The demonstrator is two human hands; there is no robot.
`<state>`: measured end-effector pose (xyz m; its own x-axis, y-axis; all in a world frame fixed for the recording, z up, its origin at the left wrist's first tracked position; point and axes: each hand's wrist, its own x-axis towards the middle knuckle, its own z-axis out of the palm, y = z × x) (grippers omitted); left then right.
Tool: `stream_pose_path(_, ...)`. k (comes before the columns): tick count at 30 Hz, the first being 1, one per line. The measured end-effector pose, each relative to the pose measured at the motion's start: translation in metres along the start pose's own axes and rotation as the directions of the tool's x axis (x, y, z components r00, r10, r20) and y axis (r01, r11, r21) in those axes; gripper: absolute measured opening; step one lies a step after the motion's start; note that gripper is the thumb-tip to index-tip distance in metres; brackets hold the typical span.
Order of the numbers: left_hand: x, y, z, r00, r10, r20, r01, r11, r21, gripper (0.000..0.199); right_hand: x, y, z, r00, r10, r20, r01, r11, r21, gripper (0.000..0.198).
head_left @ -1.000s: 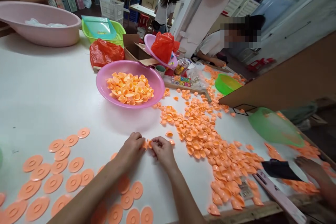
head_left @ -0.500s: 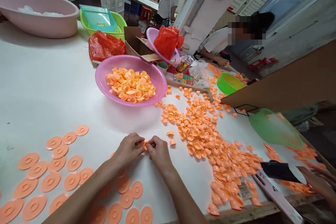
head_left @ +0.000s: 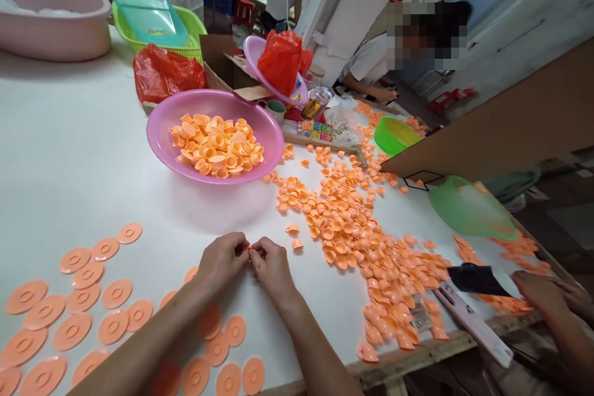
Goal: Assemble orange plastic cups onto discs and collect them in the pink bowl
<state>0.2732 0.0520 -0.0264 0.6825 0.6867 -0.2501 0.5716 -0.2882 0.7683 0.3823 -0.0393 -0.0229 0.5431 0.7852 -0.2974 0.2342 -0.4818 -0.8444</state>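
Note:
Over the white table [head_left: 153, 210], my left hand [head_left: 223, 261] and my right hand [head_left: 270, 267] meet fingertip to fingertip. Both are pinched on one small orange toy cup [head_left: 249, 247], mostly covered by the fingers. Flat orange discs like toy saucers [head_left: 117, 293] lie to the left of and under my forearms, each with a raised ring in its middle. Beyond my hands stands a pink-purple basin [head_left: 160, 158] holding many orange cups [head_left: 218, 145]. A long heap of loose orange cups [head_left: 343, 223] spreads to the right, two of them close to my right hand.
At the right edge, another person's hand [head_left: 538, 291] is near a black-and-white object [head_left: 485, 283]. A second person [head_left: 366, 68] sits behind a brown panel [head_left: 501, 117]. Red bags [head_left: 167, 71], a large pale pink tub [head_left: 55, 34] and a green basin [head_left: 387, 142] stand farther back.
The view has shifted, so the table items appear farther left and slightly higher. My fingers have closed in around the cup, which shows less than before.

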Motion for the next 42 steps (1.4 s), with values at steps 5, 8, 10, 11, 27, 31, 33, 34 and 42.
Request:
stream_pose_path(5, 0.023, 0.033, -0.056, 0.965, 0.078, -0.249, -0.123, 0.978, -0.168, 0.010, -0.005, 0.024, -0.061, 0.924, -0.192, -0.330, 0.144, 0.976, -0.165, 0.028)
stream_pose_path(8, 0.056, 0.066, -0.117, 0.830, 0.117, -0.546, -0.215, 0.969, -0.118, 0.014, -0.003, 0.046, -0.087, 0.887, -0.266, -0.376, 0.137, 0.932, -0.336, 0.033)
stream_pose_path(10, 0.070, 0.078, -0.148, 0.802, 0.095, -0.590, -0.205, 0.971, -0.122, 0.031, -0.001, 0.056, -0.091, 0.898, -0.258, -0.355, 0.130, 0.930, -0.345, 0.029)
stream_pose_path(11, 0.070, 0.077, -0.156, 0.823, 0.096, -0.559, -0.194, 0.974, -0.118, 0.035, -0.001, 0.058, -0.090, 0.900, -0.248, -0.358, 0.127, 0.936, -0.330, 0.027)
stream_pose_path(27, -0.013, -0.039, -0.029, 0.918, 0.395, 0.036, -0.388, 0.876, 0.288, 0.024, -0.003, 0.005, -0.004, 0.996, 0.080, -0.049, -0.067, 0.972, 0.225, 0.012)
stream_pose_path(31, -0.005, -0.026, -0.011, 0.905, 0.426, 0.010, -0.417, 0.881, 0.222, 0.025, -0.002, 0.009, -0.005, 0.995, 0.093, -0.036, -0.083, 0.974, 0.213, 0.009)
stream_pose_path(33, -0.006, -0.028, -0.007, 0.908, 0.418, -0.005, -0.409, 0.891, 0.197, 0.014, 0.000, 0.011, -0.005, 0.994, 0.106, -0.024, -0.099, 0.973, 0.208, 0.009)
stream_pose_path(34, -0.006, -0.030, -0.005, 0.910, 0.415, -0.010, -0.406, 0.895, 0.186, 0.011, 0.001, 0.011, -0.004, 0.993, 0.112, -0.021, -0.106, 0.974, 0.201, 0.009)
stream_pose_path(42, -0.004, -0.031, -0.001, 0.948, 0.313, -0.047, -0.305, 0.943, 0.132, 0.007, 0.008, -0.004, 0.011, 1.000, -0.016, -0.025, 0.013, 0.994, -0.104, 0.012)
